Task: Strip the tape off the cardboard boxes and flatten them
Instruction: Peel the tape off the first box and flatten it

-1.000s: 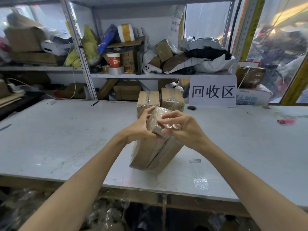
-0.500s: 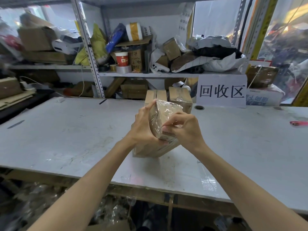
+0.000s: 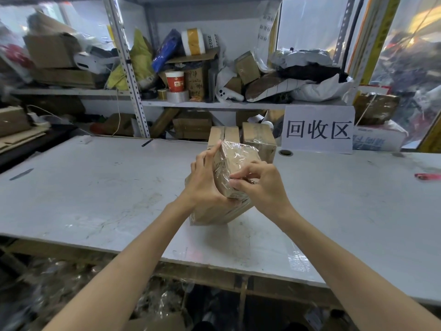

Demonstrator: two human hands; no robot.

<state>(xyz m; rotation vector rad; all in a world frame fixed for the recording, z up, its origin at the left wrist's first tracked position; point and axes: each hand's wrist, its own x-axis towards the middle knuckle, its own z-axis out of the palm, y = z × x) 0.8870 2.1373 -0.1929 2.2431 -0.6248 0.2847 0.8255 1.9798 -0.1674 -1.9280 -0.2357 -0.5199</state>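
Right hand (image 3: 259, 187) first: I have its thumb and forefinger pressed together at the near edge of the box (image 3: 229, 185), pinching what I take to be a lifted edge of the clear tape (image 3: 236, 155); the fingertips are too small here to be sure the tape is really caught. My left hand (image 3: 202, 185) is spread flat against the far side of the box from the right, fingers up along the wall, thumb under, bracing it. The box sits between the two hands, tipped up on one lower corner on the white table (image 3: 95, 187), its taped top turned toward me.

To do this well, I judge I should keep the left palm firm so the box cannot twist, and draw the tape back low along the face, away from the left hand, not straight up. A slow steady pull should bring it off in one strip; a snatch may tear it and leave slivers on the seam.

Beyond my hands stand two more boxes (image 3: 259, 139), waiting, just in front of the white sign (image 3: 318, 130). None is flattened yet.
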